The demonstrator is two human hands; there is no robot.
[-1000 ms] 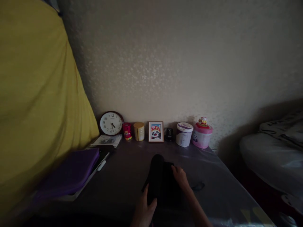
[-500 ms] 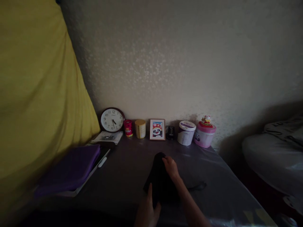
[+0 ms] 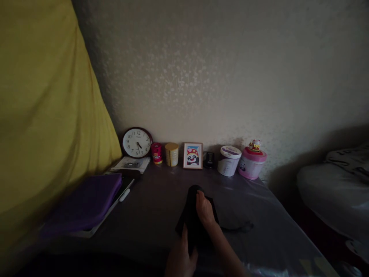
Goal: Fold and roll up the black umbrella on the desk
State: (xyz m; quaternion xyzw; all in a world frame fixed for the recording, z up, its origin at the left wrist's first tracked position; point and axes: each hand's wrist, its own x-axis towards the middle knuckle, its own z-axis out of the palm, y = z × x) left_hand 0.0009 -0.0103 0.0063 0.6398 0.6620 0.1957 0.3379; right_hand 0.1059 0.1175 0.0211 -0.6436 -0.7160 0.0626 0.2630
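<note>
Dim room. Black cloth bundle (image 3: 186, 218) lies on the tabletop (image 3: 144, 219), straight in front of the framed panda picture (image 3: 193, 155) and well apart from it, on the person's side. Its long axis runs from the person toward the picture: far end rounded and narrow, near end broader.

Right hand (image 3: 205, 209) lies palm down on the bundle's right half. Fingers are together and stretched toward the picture, fingertips just short of the far end. The hand is flat, not closed about anything.

Left hand (image 3: 181, 257) meets the bundle at the end farthest from the picture. Its thumb stands upright against the near edge of the cloth. The other fingers are hidden in the dark or cut off at the view's lower edge, so cannot tell whether it pinches the cloth or only touches it.

Right hand covers the far part; left hand reaches only the near edge. A thin dark cord (image 3: 239, 229) trails off the bundle, right of the picture's line. Clock (image 3: 137, 142) stands left of the picture against the wall; purple folder (image 3: 86, 202) lies further left and nearer the person
</note>
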